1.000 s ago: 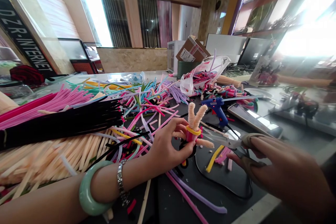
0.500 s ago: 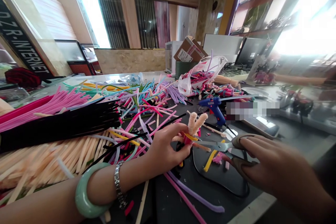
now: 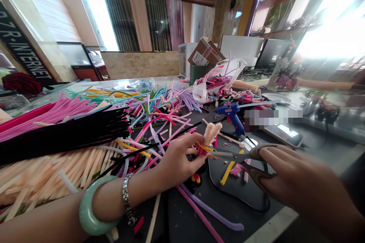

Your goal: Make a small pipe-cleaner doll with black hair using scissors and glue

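Dark tabletop (image 3: 182, 212), pipe cleaners (image 3: 82, 171) piled left. Head view: left hand (image 3: 178, 161) pinches pipe-cleaner figure (image 3: 210, 133) between thumb and fingers, body partly hidden in grip, cream loops sticking out above fingertips. Long axis near upright, loops up, slight lean right. Right-hand (image 3: 296, 178) fingers in scissors (image 3: 235, 156) handles, blades at figure's yellow band.

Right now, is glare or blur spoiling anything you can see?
Head view: the bright area upper right is blown out, hazing its surroundings; the phone shows reflections, with a pixelated patch beside it; the right hand looks soft, while the left hand and scissors are clearer.
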`<state>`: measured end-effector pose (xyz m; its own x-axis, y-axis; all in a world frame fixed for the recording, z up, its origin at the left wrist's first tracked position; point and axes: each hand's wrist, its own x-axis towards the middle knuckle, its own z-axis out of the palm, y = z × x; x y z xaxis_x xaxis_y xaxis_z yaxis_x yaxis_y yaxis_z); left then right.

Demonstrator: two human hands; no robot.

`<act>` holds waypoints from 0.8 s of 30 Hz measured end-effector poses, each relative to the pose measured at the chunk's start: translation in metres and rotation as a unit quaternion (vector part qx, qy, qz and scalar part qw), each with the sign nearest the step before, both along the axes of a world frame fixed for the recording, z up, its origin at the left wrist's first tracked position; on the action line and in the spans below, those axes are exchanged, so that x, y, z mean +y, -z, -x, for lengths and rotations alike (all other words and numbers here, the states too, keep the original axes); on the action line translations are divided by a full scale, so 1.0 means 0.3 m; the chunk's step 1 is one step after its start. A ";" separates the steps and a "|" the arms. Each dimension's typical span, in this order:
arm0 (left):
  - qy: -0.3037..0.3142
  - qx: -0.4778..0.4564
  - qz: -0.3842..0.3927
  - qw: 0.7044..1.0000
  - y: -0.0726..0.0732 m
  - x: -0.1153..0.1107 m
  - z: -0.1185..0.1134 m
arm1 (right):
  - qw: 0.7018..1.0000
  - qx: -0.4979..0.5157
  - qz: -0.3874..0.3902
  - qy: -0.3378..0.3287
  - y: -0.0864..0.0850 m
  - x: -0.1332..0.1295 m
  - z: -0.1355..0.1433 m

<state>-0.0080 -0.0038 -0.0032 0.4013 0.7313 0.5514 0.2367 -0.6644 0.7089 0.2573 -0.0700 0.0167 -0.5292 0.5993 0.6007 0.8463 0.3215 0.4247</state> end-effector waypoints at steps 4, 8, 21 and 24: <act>0.008 0.000 -0.018 1.000 0.002 -0.002 -0.002 | 1.000 -0.002 -0.012 0.018 0.007 0.000 -0.006; 0.023 0.013 -0.006 1.000 0.000 -0.003 -0.004 | 1.000 -0.003 -0.016 0.020 0.003 0.002 -0.001; 0.015 0.025 0.068 0.997 -0.021 -0.008 -0.004 | 1.000 -0.009 -0.012 -0.001 0.018 0.022 -0.003; 0.011 0.018 0.080 0.997 -0.021 -0.007 -0.004 | 0.999 0.047 0.013 0.010 0.027 0.023 0.000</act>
<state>-0.0067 -0.0059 0.0030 0.4362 0.7994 0.4131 0.2511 -0.5490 0.7972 0.2574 -0.0632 0.0085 -0.4581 0.6260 0.6311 0.8888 0.3137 0.3340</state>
